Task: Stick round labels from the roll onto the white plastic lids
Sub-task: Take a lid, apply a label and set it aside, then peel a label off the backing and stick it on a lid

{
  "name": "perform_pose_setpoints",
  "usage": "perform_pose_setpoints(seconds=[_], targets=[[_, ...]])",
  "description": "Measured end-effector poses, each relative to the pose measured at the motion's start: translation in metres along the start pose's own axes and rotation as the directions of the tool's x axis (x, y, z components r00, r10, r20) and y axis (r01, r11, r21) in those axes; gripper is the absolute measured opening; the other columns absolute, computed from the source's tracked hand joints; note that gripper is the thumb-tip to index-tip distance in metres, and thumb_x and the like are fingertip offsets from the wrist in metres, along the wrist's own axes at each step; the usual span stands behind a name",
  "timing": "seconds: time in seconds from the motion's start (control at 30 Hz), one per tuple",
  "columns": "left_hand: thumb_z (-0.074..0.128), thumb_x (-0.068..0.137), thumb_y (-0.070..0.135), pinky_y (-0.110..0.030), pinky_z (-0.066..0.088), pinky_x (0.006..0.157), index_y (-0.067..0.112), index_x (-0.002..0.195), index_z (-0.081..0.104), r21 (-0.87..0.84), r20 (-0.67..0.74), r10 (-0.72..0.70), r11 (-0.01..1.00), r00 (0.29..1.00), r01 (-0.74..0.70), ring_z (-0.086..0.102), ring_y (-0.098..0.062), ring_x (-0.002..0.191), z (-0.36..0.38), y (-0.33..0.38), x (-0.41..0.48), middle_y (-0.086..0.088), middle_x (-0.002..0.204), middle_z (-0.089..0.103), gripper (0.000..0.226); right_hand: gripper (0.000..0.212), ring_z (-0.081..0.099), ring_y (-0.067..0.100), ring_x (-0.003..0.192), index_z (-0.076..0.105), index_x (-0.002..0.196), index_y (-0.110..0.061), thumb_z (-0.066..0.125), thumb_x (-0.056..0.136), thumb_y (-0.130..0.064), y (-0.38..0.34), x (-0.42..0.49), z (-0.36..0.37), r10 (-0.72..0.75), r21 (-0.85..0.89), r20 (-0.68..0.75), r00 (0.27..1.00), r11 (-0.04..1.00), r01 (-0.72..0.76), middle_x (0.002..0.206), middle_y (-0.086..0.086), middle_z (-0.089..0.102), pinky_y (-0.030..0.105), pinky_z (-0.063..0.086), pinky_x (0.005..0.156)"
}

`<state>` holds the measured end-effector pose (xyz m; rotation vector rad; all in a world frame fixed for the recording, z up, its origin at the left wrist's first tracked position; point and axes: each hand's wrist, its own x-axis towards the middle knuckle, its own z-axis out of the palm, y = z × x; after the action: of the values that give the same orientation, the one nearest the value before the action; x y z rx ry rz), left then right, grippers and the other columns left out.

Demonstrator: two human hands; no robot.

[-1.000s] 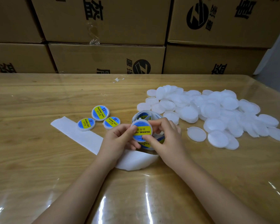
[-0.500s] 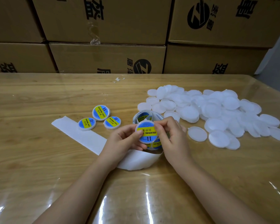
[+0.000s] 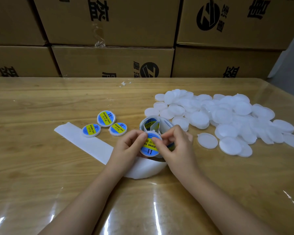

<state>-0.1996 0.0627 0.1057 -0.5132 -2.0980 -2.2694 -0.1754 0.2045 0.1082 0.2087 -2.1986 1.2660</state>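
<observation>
**Listener:** What is at the centre of the frame?

**Describer:** A person's two bare hands meet low over a wooden counter [image 3: 41,167]. The left hand [image 3: 127,146] holds one white plastic lid [image 3: 148,150] by its edge, thumb on the upper rim. The right hand [image 3: 178,148] curls its fingertips onto the blue-and-yellow round label [image 3: 151,144] on the lid's face. Both grips are narrow and closed on that one lid.

**Listener:** And around them?

**Describer:** The label roll [image 3: 151,124] stands just behind the hands. Its spent white backing strip [image 3: 85,143] trails toward the left of the frame and loops under the wrists. Three finished lids [image 3: 106,118] lie at centre left, and a heap of bare lids [image 3: 227,116] fills the right side.

**Listener:** What could go wrong from here?

**Describer:** Fingers hide part of the label, so its centring cannot be judged. If the lid turns in the left grip while the right presses, the label would likely set crooked or overhang the rim. Pressing from the edge inward could trap a bubble or a crease — adhesive rarely forgives a second try. The forearms also lie over the loose strip, so a careless pull might drag the roll over or nudge it into the heap of bare lids.
</observation>
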Motion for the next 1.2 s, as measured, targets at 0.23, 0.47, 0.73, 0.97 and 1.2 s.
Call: perform_pose_setpoints(seconds=[0.23, 0.47, 0.73, 0.97, 1.2], targets=[[0.054, 0.083, 0.034, -0.014, 0.046, 0.078, 0.034, 0.085, 0.071, 0.100, -0.140, 0.126, 0.989, 0.982, -0.113, 0.063, -0.002, 0.086, -0.004, -0.004, 0.002, 0.008, 0.086, 0.071, 0.017, 0.022, 0.046, -0.003, 0.084, 0.043, 0.075, -0.029, 0.037, 0.088, -0.046, 0.009, 0.004, -0.003, -0.028, -0.118, 0.017, 0.999, 0.993, 0.029, 0.070, -0.012, 0.057, 0.017, 0.024, 0.086], [0.054, 0.095, 0.021, -0.015, 0.042, 0.049, 0.023, 0.083, 0.064, 0.069, -0.545, 0.057, 0.997, 0.837, -0.023, 0.049, -0.004, 0.047, -0.038, -0.008, 0.017, 0.009, 0.049, 0.053, 0.016, 0.012, 0.053, 0.021, 0.087, 0.046, 0.080, -0.026, 0.040, 0.090, -0.029, 0.028, 0.022, -0.020, 0.091, -0.073, -0.164, 0.982, 0.992, -0.104, 0.076, -0.008, 0.061, 0.038, 0.031, 0.090], [0.059, 0.086, 0.019, -0.024, 0.041, 0.063, 0.028, 0.105, 0.059, 0.370, -0.610, 0.073, 0.907, 0.789, 0.203, 0.055, -0.008, 0.064, -0.063, -0.016, 0.022, 0.011, 0.072, 0.058, 0.021, 0.027, 0.052, 0.024, 0.107, 0.057, 0.100, -0.015, 0.039, 0.091, 0.003, 0.061, 0.035, -0.036, 0.305, -0.168, -0.146, 0.941, 0.930, -0.327, 0.107, 0.002, 0.055, 0.037, 0.041, 0.092], [0.063, 0.085, 0.031, -0.031, 0.039, 0.061, 0.019, 0.105, 0.052, 0.636, -0.548, 0.067, 0.680, 0.834, 0.364, 0.059, -0.014, 0.077, -0.063, -0.023, 0.019, 0.013, 0.072, 0.062, 0.026, 0.030, 0.036, 0.024, 0.118, 0.055, 0.111, -0.023, 0.047, 0.085, -0.011, 0.066, 0.033, -0.035, 0.412, -0.599, -0.128, 0.902, 0.693, -0.401, 0.120, 0.003, 0.045, 0.039, 0.024, 0.094], [0.069, 0.080, 0.012, -0.041, 0.037, 0.074, 0.009, 0.092, 0.069, 0.880, -0.375, 0.259, 0.403, 0.890, 0.253, 0.051, -0.036, 0.098, -0.058, -0.021, 0.019, -0.012, 0.103, 0.059, 0.013, 0.033, 0.035, 0.025, 0.116, 0.054, 0.111, -0.024, 0.046, 0.084, -0.006, 0.067, 0.033, -0.035, 0.434, -0.672, -0.078, 0.898, 0.643, -0.369, 0.122, 0.005, 0.042, 0.038, 0.027, 0.097]])
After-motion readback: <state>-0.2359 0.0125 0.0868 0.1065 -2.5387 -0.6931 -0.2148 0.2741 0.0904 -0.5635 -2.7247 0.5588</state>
